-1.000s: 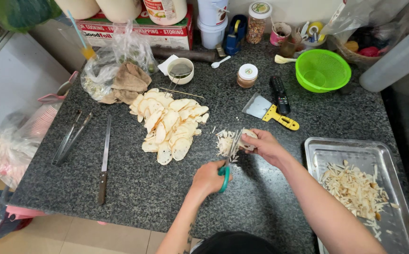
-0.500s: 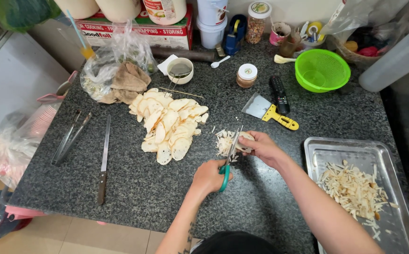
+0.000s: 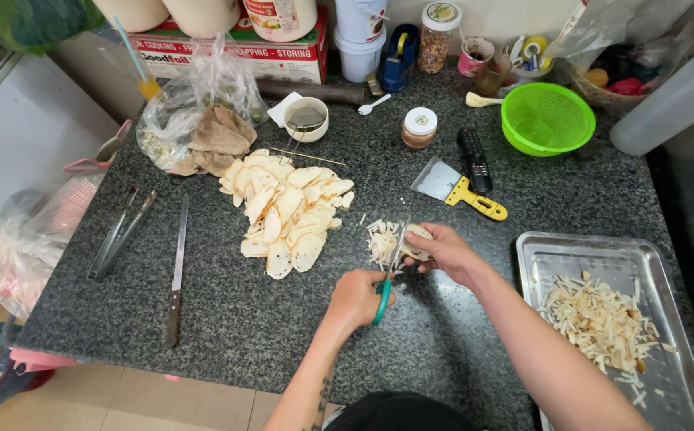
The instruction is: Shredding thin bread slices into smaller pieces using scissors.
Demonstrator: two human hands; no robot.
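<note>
My left hand (image 3: pixel 356 300) grips green-handled scissors (image 3: pixel 387 273), blades pointing up and away from me. My right hand (image 3: pixel 445 251) pinches a pale, thin slice (image 3: pixel 416 240) between the blades. Below the blades lies a small heap of cut strips (image 3: pixel 380 241) on the dark granite counter (image 3: pixel 283 335). A big pile of whole pale slices (image 3: pixel 288 208) lies just left of the hands. At the right, a metal tray (image 3: pixel 544 255) holds many cut strips (image 3: pixel 600 321).
A long knife (image 3: pixel 177 268) and metal tongs (image 3: pixel 121 232) lie at the left. A yellow-handled scraper (image 3: pixel 456 189), black remote (image 3: pixel 473 160), small jar (image 3: pixel 419 128), green colander (image 3: pixel 547 118), white cup (image 3: pixel 306 119) and plastic bag (image 3: pixel 201 120) crowd the back.
Both hands stay in place over the strip heap. The scissors and the slice have shifted only slightly as cutting goes on.
</note>
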